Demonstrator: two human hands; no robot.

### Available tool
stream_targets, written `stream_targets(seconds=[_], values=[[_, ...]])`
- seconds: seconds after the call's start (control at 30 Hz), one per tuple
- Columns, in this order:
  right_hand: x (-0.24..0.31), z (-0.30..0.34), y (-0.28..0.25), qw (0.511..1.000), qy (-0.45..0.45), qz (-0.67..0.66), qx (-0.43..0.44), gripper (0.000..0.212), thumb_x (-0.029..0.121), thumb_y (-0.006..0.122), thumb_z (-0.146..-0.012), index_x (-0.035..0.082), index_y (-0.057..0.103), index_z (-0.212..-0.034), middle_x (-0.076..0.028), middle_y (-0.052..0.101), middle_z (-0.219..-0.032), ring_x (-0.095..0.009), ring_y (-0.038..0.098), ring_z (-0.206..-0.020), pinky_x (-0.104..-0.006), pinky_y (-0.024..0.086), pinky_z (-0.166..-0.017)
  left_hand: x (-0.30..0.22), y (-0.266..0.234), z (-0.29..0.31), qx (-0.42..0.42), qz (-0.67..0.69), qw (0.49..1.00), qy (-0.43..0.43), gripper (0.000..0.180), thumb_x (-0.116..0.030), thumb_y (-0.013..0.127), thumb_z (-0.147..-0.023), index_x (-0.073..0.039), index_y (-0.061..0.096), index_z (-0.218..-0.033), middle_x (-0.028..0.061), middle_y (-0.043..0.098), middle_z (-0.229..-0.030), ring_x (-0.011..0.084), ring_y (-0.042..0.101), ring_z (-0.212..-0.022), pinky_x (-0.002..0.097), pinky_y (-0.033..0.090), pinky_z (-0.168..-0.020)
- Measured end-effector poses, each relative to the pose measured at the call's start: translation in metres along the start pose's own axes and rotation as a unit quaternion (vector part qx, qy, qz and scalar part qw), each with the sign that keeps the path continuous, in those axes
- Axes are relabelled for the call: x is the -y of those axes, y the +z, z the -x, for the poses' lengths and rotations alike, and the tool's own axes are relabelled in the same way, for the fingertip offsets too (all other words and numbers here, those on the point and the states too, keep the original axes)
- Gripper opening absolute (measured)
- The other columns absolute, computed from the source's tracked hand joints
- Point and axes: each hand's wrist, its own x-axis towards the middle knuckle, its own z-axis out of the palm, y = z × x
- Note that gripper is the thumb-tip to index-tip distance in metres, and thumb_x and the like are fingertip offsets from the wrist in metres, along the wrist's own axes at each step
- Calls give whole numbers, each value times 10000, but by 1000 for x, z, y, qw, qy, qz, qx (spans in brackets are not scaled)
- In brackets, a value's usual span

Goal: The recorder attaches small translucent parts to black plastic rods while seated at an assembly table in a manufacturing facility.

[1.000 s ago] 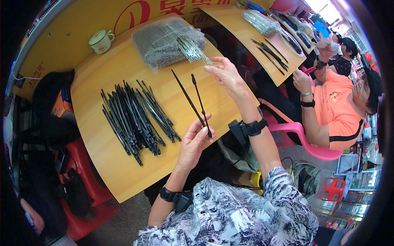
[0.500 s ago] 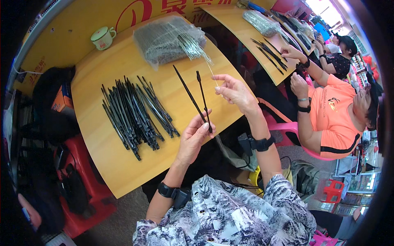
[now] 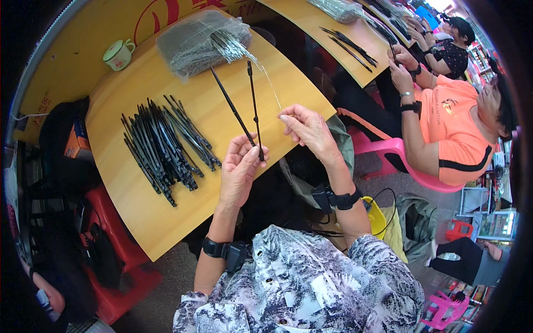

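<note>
The wood-toned bench is being occupied at its far side by a clear plastic bag with greyish contents. Left of centre, a pile of slender black strips is being supported by the same surface; the strips are lying roughly parallel, with a smaller group angled along the right side. At the right end of the bag, a bundle of thin silvery strands is being carried. Near the bench's near right edge, the left hand is being clamped, thumb against fingers, on the lower ends of two black strips — the upper ends are being spread apart. The right hand is being held beside the left, the two not touching. At the far left corner, a pale green mug is being supported. Between the right thumb and fingers, a single thin strand is being pinched — its upper end is reaching the bundle.
</note>
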Motion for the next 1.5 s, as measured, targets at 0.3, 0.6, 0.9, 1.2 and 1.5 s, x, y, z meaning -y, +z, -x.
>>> stream_targets(seconds=[0.3, 0.6, 0.9, 1.2, 1.5], values=[[-11, 20, 7, 997, -41, -40, -53, 168, 176, 569, -854, 13, 581, -891, 5, 537, -658, -46, 491, -567, -183, 406, -504, -1, -2, 2, 0, -16, 1000, 8, 385, -55, 574, -828, -55, 444, -1190, 46, 550, -951, 141, 547, -835, 231, 440, -694], [8, 36, 17, 957, -19, -289, -12, 129, 112, 581, -850, 21, 562, -939, -52, 616, -822, -101, 605, -721, -181, 454, -569, -9, 2, 24, 1, -28, 1000, -10, 460, -41, 588, -811, -62, 430, -1243, 29, 556, -920, 124, 560, -846, 239, 445, -751], [11, 33, 37, 937, 15, -345, 42, 113, 118, 575, -856, 36, 534, -922, -69, 625, -851, -109, 609, -729, -183, 466, -558, -14, -1, 28, -9, -27, 1000, 10, 463, -35, 575, -820, -47, 428, -1258, 28, 561, -908, 118, 572, -846, 237, 456, -762], [14, 34, 43, 930, 15, -364, 44, 103, 110, 567, -858, 43, 532, -928, -66, 624, -860, -89, 596, -727, -172, 465, -544, -15, -1, 29, 4, 0, 1000, 5, 461, -46, 578, -827, -42, 420, -1259, 32, 562, -909, 116, 562, -837, 230, 453, -740], [13, 36, 47, 918, 31, -392, 52, 124, 113, 566, -859, 34, 539, -952, -48, 600, -837, -62, 550, -680, -151, 427, -475, -13, -1, 30, 11, 25, 1000, 4, 456, -59, 574, -839, -36, 401, -1261, 29, 548, -898, 113, 553, -840, 231, 448, -740]])
